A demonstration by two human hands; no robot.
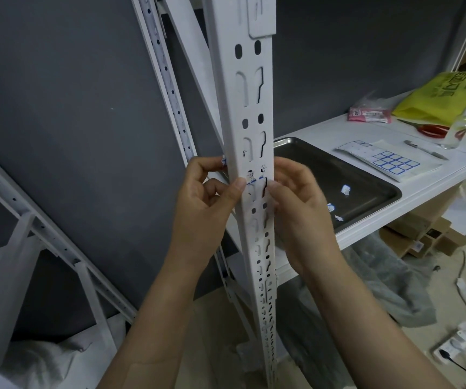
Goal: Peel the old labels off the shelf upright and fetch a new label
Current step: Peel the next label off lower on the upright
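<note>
While both hands crowd the shelf upright (250,108), peeling is in hand: the left hand (201,203) pinches the old label (255,175) round the post's corner, and the right hand (296,209) clamps curled fingers on the opposite edge, perhaps picking at it. Next: lift it free, then reach past the tray (307,164) for the label sheet (383,161).

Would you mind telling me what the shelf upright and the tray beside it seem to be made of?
The shelf upright looks like painted steel: matte white, with punched slots. The tray looks like stainless steel: dull grey sheen, rolled rim.
</note>
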